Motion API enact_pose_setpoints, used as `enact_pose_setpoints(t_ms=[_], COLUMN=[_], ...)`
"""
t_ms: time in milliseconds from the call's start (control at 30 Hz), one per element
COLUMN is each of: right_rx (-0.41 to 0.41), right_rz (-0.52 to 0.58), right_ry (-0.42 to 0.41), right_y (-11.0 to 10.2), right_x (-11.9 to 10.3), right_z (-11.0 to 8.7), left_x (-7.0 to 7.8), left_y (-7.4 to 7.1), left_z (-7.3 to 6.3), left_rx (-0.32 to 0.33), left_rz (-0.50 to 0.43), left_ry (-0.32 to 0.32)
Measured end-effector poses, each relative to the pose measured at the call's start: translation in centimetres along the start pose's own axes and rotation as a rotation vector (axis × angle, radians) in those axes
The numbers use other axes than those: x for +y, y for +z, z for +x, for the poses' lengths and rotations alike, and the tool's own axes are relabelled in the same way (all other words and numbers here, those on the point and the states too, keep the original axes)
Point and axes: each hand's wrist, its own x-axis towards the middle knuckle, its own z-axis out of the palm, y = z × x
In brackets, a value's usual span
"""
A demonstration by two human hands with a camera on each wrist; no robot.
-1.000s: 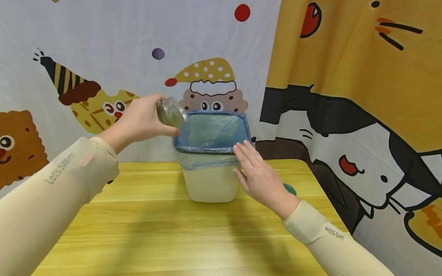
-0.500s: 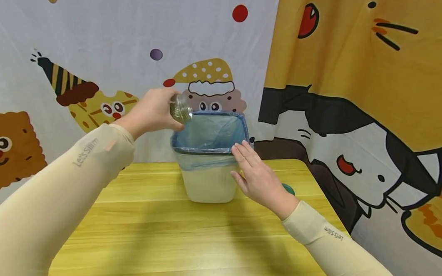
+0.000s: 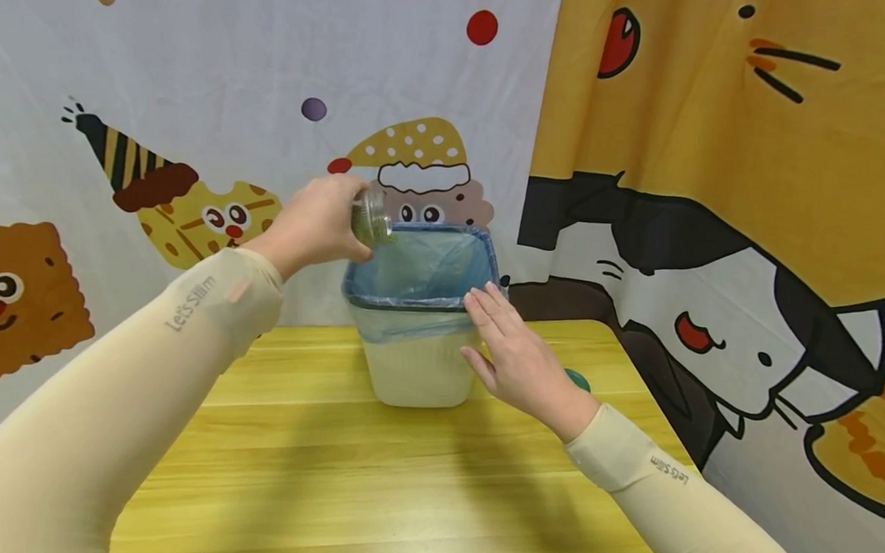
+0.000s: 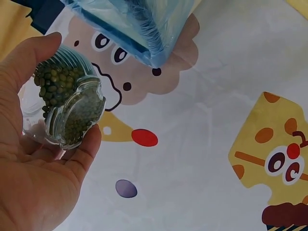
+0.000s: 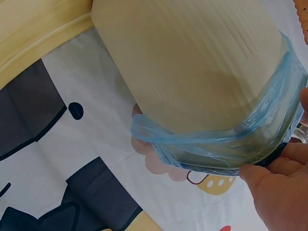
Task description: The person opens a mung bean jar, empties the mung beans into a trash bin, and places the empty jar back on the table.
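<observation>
jar (image 4: pixel 67 103) in left fingers (image 4: pixel 86 153); straight right fingers (image 3: pixel 493 309) touch bin (image 3: pixel 421 369); wrist (image 3: pixel 572 412) partly hides green object (image 3: pixel 581 379).

The left sleeve (image 3: pixel 119 419) is long, smooth and cream-coloured, and the right sleeve (image 3: pixel 687 497) matches it. Dark lettering (image 3: pixel 191 304) on the left one seems to read "Let's Slim", with a pale peach patch (image 3: pixel 238 290) nearer the left cuff (image 3: pixel 264 277). Small dark words (image 3: pixel 670 470) mark the right one too. The left hand (image 3: pixel 319 222) and right hand (image 3: pixel 518 358) are bare.
</observation>
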Motion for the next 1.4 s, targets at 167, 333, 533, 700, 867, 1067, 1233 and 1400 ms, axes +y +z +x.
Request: enact_pose_setpoints(t_ms=[167, 333, 533, 700, 867, 1067, 1233, 1400], right_rx=[-0.017, -0.034, -0.041, -0.044, -0.054, -0.054, -0.050, -0.048], right_rz=[0.000, 0.004, 0.004, 0.003, -0.001, -0.002, -0.001, 0.004], right_ry=[0.001, 0.008, 0.007, 0.006, 0.008, 0.009, 0.007, 0.008], right_y=[-0.1, -0.2, -0.3, -0.3, -0.4, -0.5, -0.5, -0.4], right_x=[0.0, -0.1, 0.0, 0.0, 0.1, 0.1, 0.1, 0.1], right_z=[0.0, 0.1, 0.1, 0.1, 0.1, 0.1, 0.0, -0.1], left_x=[0.3, 0.3, 0.6, 0.8, 1.0, 1.2, 1.3, 1.4], left_y=[0.0, 0.1, 0.2, 0.2, 0.1, 0.1, 0.1, 0.2], left_z=[0.1, 0.2, 0.3, 0.4, 0.5, 0.6, 0.7, 0.8], left_rx=[0.000, 0.010, 0.006, 0.005, 0.008, 0.018, 0.026, 0.029], left_rz=[0.015, 0.027, 0.048, 0.063, 0.072, 0.080, 0.088, 0.100], left_ry=[0.000, 0.006, 0.001, 0.001, 0.005, 0.014, 0.021, 0.024])
